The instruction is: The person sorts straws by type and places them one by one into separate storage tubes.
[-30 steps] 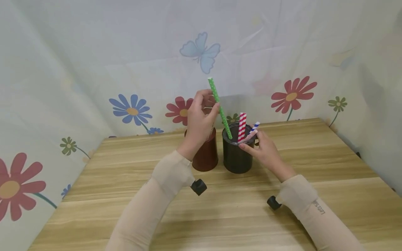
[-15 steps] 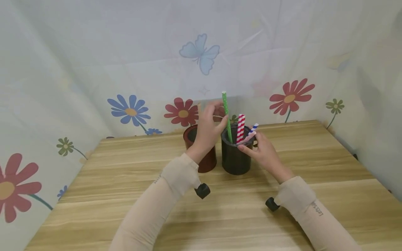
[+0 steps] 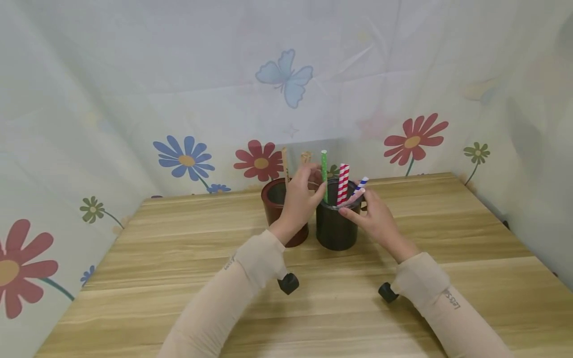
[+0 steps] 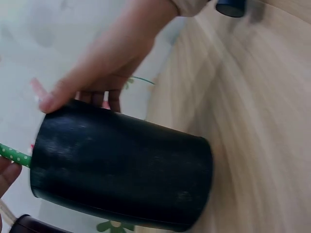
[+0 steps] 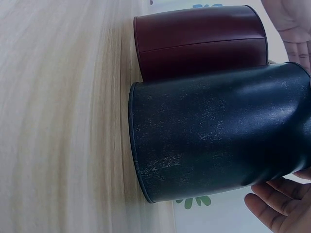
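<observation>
A green paper straw (image 3: 324, 166) with white dots stands nearly upright, its lower end inside the black cup (image 3: 336, 231). My left hand (image 3: 299, 201) pinches it between thumb and fingers near the cup's rim; in the left wrist view, those fingers (image 4: 8, 175) show at the left edge. My right hand (image 3: 381, 223) grips the cup at its right side, thumb at the rim. Red-and-white striped straws (image 3: 343, 184), a blue-and-white striped straw (image 3: 361, 185) and a pink straw (image 3: 355, 197) lean in the same cup.
Just left of the black cup stands a reddish-brown cup (image 3: 268, 201), partly behind my left hand, with tan patterned straws (image 3: 286, 164) rising at its back. Both cups stand on the wood-grain table (image 3: 179, 248). A flower-printed curtain (image 3: 215, 109) hangs behind the table.
My left hand has moved right and down, lowering the green straw deeper into the black cup and bringing it more upright. The right hand has stayed at the cup.
</observation>
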A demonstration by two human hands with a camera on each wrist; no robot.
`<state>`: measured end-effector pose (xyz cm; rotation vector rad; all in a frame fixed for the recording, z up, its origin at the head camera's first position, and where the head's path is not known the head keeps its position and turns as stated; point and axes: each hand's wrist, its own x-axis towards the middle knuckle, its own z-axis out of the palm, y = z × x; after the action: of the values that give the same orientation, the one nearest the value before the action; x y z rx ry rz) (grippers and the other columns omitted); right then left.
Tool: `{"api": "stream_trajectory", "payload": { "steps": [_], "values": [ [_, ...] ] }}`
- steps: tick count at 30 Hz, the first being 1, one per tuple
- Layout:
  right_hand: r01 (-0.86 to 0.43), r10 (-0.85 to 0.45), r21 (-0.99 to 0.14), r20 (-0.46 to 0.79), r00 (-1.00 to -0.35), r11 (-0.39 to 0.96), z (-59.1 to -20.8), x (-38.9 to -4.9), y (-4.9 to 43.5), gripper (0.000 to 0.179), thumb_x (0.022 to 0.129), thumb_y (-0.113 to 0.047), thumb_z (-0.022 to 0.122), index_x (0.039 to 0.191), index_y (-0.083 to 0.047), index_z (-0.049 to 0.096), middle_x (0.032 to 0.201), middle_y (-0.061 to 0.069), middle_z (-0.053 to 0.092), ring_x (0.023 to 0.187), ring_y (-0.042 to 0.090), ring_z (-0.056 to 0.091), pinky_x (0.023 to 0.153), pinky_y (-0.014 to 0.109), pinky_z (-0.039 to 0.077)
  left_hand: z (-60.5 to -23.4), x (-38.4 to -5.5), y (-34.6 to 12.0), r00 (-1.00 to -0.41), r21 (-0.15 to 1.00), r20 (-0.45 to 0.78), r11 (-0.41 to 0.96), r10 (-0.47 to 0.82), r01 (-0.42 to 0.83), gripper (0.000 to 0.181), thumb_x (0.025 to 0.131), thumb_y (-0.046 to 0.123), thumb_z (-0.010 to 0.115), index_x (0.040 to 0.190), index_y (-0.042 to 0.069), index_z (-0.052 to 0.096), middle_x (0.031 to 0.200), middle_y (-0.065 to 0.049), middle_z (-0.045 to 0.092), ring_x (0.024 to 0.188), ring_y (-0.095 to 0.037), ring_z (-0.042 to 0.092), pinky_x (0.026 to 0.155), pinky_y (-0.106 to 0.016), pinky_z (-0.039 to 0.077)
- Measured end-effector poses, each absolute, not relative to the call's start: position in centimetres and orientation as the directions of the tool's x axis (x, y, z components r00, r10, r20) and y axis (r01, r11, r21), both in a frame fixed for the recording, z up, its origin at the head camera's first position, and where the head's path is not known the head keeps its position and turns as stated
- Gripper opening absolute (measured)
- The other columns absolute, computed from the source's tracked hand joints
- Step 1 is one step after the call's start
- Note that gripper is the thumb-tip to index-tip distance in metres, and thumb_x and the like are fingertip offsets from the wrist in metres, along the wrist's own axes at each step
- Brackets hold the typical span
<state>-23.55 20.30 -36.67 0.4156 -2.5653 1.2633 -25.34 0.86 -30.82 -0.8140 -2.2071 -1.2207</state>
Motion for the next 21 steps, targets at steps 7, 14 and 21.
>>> {"api": "stream_trajectory", "payload": {
  "steps": [7, 14, 21],
  "values": [
    [-0.377, -0.149, -0.709, 0.364, -0.919, 0.596, -36.8, -23.6, 20.3, 0.079, 0.089, -0.044, 0.064, 0.149, -0.007, 0.029, 0.142, 0.021, 0.044, 0.119, 0.034, 0.050, 0.094, 0.053, 0.049, -32.5, -24.9, 1.1, -0.666, 0.498, 0.686, 0.479, 0.292, 0.723, 0.032, 0.086, 0.001, 0.066, 0.116, -0.003, 0.053, 0.098, -0.015, 0.060, 0.086, -0.023, 0.063, 0.077, -0.031, 0.056],
    [-0.385, -0.149, -0.703, 0.375, -0.915, 0.597, -36.8, -23.6, 20.3, 0.078, 0.089, -0.044, 0.064, 0.149, -0.009, 0.029, 0.140, 0.019, 0.046, 0.116, 0.032, 0.051, 0.091, 0.052, 0.049, -33.1, -24.5, 1.3, -0.646, 0.476, 0.701, 0.477, 0.301, 0.739, 0.035, 0.084, 0.000, 0.068, 0.115, -0.003, 0.053, 0.098, -0.015, 0.060, 0.085, -0.022, 0.063, 0.078, -0.029, 0.056],
    [-0.379, -0.148, -0.715, 0.366, -0.919, 0.588, -36.8, -23.5, 20.2, 0.079, 0.089, -0.045, 0.064, 0.149, -0.008, 0.029, 0.141, 0.021, 0.045, 0.118, 0.034, 0.050, 0.093, 0.054, 0.049, -33.2, -24.3, 1.3, -0.637, 0.473, 0.708, 0.466, 0.304, 0.748, 0.034, 0.084, 0.000, 0.068, 0.115, -0.002, 0.053, 0.099, -0.015, 0.059, 0.086, -0.022, 0.062, 0.077, -0.028, 0.056]
  ]
}}
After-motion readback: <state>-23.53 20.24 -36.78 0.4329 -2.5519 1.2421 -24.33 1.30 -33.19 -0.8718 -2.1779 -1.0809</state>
